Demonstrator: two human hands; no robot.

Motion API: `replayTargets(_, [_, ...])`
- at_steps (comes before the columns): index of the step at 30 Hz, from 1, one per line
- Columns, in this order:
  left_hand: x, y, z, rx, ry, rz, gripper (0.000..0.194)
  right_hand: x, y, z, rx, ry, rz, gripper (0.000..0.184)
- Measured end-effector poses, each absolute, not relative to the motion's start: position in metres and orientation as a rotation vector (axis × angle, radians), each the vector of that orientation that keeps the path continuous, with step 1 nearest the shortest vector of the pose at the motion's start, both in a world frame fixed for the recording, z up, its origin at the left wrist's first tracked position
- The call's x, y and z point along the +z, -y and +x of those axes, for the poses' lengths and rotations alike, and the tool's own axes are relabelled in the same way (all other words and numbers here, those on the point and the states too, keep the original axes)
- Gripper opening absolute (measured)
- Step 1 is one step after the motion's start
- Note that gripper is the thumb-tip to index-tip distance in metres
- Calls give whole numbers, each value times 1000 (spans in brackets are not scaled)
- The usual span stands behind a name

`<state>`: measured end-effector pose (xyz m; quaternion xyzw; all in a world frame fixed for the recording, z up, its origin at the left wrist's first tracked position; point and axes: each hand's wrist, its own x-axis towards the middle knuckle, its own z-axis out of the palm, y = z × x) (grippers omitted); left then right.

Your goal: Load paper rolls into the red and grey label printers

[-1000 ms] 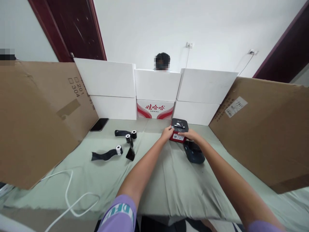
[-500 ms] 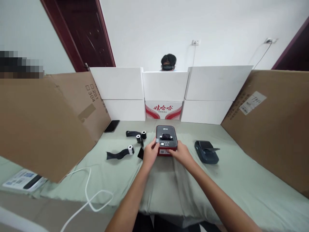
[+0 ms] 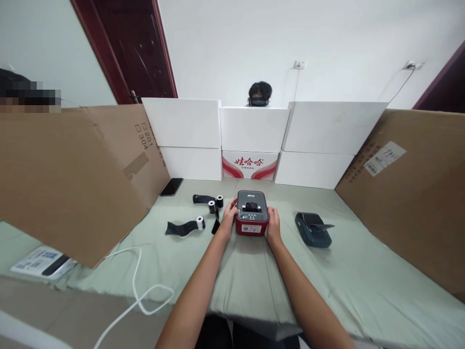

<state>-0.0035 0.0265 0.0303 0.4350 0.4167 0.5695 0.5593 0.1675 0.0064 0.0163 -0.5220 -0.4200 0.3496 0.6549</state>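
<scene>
A small label printer (image 3: 252, 229), red around its sides and dark grey on top, sits on the green cloth in front of me. Black material shows in the slot of its lid, and a white sticker is on its near side. My left hand (image 3: 228, 219) grips its left side, with the thumb at the top edge. Against the right side my right hand (image 3: 273, 225) is pressed, its fingers wrapped along the wall. To the left lie several small rolls with black strips, among them a roll (image 3: 200, 223). A dark blue printer (image 3: 313, 230) stands at the right, apart from my hands.
A phone (image 3: 172, 187) lies at the back left. White boxes (image 3: 250, 128) form a wall behind, and brown cardboard (image 3: 407, 194) rises at either side. A white cable (image 3: 136, 276) loops at the front left. Another person's head (image 3: 260, 92) shows beyond the boxes.
My right hand has shifted from the printer's near right corner to its right side, uncovering the sticker. My left hand has slid slightly back along the left side. The view has shifted slightly.
</scene>
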Motion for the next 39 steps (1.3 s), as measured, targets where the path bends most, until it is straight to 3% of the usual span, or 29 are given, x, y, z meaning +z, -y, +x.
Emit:
replayTargets(6, [15, -32, 1, 1444, -831, 819, 61, -11, -16, 166, 805, 884, -1065, 44])
replayTargets(25, [15, -26, 4, 1469, -864, 851, 63, -8, -16, 167, 794, 917, -1095, 43])
replayTargets(30, [23, -18, -6, 1477, -1096, 1322, 42, -9, -17, 168, 813, 907, -1083, 43])
replayTargets(33, [38, -21, -14, 1295, -1371, 1783, 31, -9, -18, 168, 814, 902, -1078, 41])
replayTargets(39, [68, -48, -14, 692, -1636, 2040, 40, -11, -20, 170, 828, 899, -1069, 39])
